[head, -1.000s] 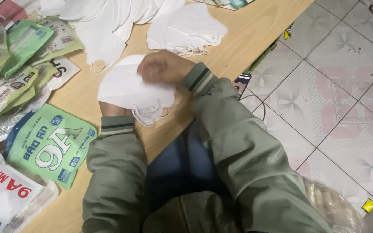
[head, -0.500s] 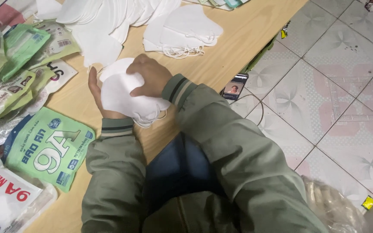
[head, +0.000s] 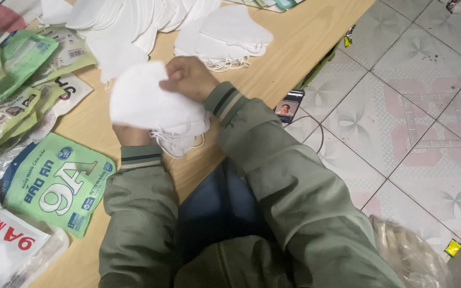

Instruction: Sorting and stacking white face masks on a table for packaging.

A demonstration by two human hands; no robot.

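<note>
I hold a small stack of white face masks [head: 150, 106] with both hands just above the wooden table [head: 305, 37]. My left hand [head: 129, 134] supports the stack from below and is mostly hidden under it. My right hand [head: 188, 77] grips the top edge of the stack. Elastic ear loops hang from the lower side of the masks. Both arms wear olive-green jacket sleeves with striped cuffs.
More white masks [head: 225, 32] lie spread over the table's far part. Green and white plastic mask packets [head: 54, 184] lie at the left. A phone [head: 288, 106] with a cable rests on the tiled floor [head: 412, 106] beside the table. A clear bag [head: 412, 256] sits lower right.
The mask stack has been lifted slightly and tilted. My right hand has shifted from pressing the top of the stack to gripping its upper right edge.
</note>
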